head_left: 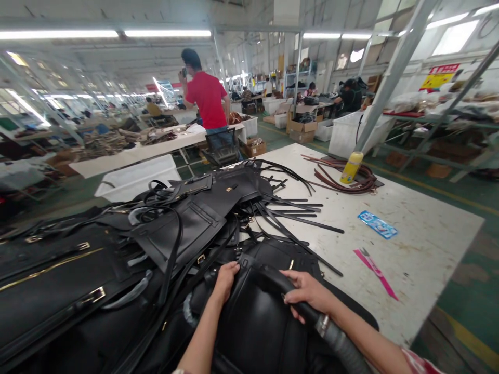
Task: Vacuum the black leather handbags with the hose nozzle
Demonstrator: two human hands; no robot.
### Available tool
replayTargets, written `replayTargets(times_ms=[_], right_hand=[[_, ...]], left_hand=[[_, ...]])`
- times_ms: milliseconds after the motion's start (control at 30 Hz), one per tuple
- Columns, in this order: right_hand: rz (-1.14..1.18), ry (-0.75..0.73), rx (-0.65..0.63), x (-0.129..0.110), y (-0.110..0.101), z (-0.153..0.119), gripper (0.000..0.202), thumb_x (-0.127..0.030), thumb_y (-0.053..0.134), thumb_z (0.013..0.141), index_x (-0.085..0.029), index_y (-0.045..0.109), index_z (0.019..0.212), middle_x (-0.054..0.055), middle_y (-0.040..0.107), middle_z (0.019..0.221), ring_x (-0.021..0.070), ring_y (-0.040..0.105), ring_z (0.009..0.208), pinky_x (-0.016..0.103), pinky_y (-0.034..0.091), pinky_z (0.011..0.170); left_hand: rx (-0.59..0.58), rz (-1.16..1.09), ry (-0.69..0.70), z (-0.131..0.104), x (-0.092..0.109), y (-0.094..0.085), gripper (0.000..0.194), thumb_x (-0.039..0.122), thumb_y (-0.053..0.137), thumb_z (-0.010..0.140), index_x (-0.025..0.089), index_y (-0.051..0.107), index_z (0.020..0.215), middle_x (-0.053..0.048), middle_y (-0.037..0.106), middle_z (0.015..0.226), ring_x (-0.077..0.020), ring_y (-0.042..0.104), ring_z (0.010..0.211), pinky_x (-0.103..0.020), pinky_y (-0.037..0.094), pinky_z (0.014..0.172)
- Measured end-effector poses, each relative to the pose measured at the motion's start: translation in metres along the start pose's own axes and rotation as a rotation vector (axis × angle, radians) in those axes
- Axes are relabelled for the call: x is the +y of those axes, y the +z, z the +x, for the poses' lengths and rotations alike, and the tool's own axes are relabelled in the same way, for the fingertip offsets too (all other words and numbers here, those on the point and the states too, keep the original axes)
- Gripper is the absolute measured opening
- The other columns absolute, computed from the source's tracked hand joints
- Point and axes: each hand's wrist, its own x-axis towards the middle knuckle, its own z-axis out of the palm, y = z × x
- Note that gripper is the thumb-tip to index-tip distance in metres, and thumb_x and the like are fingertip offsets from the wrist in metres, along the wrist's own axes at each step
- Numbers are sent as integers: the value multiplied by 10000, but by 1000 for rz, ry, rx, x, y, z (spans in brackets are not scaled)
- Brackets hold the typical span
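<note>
A black leather bag (pixel 255 317) lies close in front of me at the table's near edge. My left hand (pixel 226 280) is closed at its upper left part, fingers pressed on the leather edge. My right hand (pixel 307 293) is wrapped round a black nozzle (pixel 306 306), which joins a grey ribbed hose (pixel 339 340) through a metal clamp. The nozzle's far end rests over the top of the bag. More black leather pieces (pixel 195 218) with thin straps and gold buckles are heaped to the left and beyond.
On the white table (pixel 424 223) lie a pink strip with small snips (pixel 376 270), a blue packet (pixel 377 224), brown straps (pixel 331 179) and a yellow bottle (pixel 351 167). A person in a red shirt (pixel 208 98) stands beyond, near a white bin (pixel 138 176).
</note>
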Motion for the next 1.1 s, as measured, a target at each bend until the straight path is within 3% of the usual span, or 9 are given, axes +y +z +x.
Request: replayTargets(times_ms=[100, 200, 333, 467, 567, 633, 733, 900, 1100], right_hand=[[-28, -83, 126, -5, 8, 16, 761, -242, 651, 609, -125, 346, 1296, -12, 628, 605, 123, 549, 370, 208, 425, 323], [-68, -169, 213, -26, 7, 20, 771, -268, 618, 675, -160, 251, 1345, -69, 586, 528, 92, 517, 359, 184, 422, 346], [-117, -110, 83, -42, 17, -10, 739, -209, 622, 682, -169, 282, 1337, -38, 624, 607, 104, 543, 389, 194, 440, 349], [-133, 93, -160, -16, 53, -49, 742, -93, 621, 605, -173, 375, 1301, 28, 649, 824, 96, 562, 415, 185, 445, 331], [-124, 285, -315, 16, 81, -60, 769, -46, 615, 545, -223, 424, 1269, 35, 626, 960, 66, 560, 414, 150, 434, 328], [-123, 321, -376, 32, 95, -55, 779, -39, 623, 520, -233, 441, 1252, 40, 614, 1001, 61, 563, 411, 142, 427, 325], [-125, 317, -434, 44, 115, -36, 783, -65, 639, 521, -202, 418, 1260, 35, 636, 890, 90, 576, 408, 153, 423, 321], [-128, 234, -427, 42, 139, -11, 766, -121, 649, 565, -189, 372, 1276, 20, 623, 843, 90, 573, 416, 167, 438, 331], [-147, 234, -489, 34, 142, -27, 741, -108, 656, 565, -182, 403, 1258, 23, 636, 807, 105, 580, 412, 184, 458, 335]], left_hand=[[-91, 50, 20, -4, 6, -8, 171, 297, 576, 736, 129, 606, 741, 5, 625, 676, -124, 575, 642, -300, 457, 681], [-95, 96, 43, -22, 10, -39, 221, 253, 631, 624, 149, 631, 819, 12, 623, 689, -132, 562, 640, -264, 437, 649], [39, 135, 45, -80, -8, -102, 378, 311, 652, 573, 179, 602, 924, 5, 596, 764, -142, 551, 673, -251, 430, 606], [198, 149, 0, -148, -50, -140, 402, 432, 614, 607, 177, 587, 915, -4, 579, 734, -156, 548, 684, -252, 425, 586], [151, 37, -62, -180, -76, -139, 366, 375, 676, 563, 165, 612, 856, 2, 592, 667, -157, 557, 662, -256, 425, 613], [97, -99, -89, -191, -87, -130, 322, 311, 702, 543, 155, 627, 814, -16, 624, 689, -168, 579, 700, -266, 435, 672], [70, -222, -104, -194, -97, -118, 307, 269, 716, 529, 146, 645, 801, -47, 657, 737, -183, 598, 735, -278, 445, 700], [78, -313, -119, -192, -108, -117, 364, 266, 747, 476, 138, 662, 805, -60, 664, 688, -192, 606, 654, -301, 459, 642], [61, -365, -84, -201, -101, -119, 327, 289, 738, 518, 145, 682, 806, -49, 662, 703, -168, 596, 662, -292, 448, 690]])
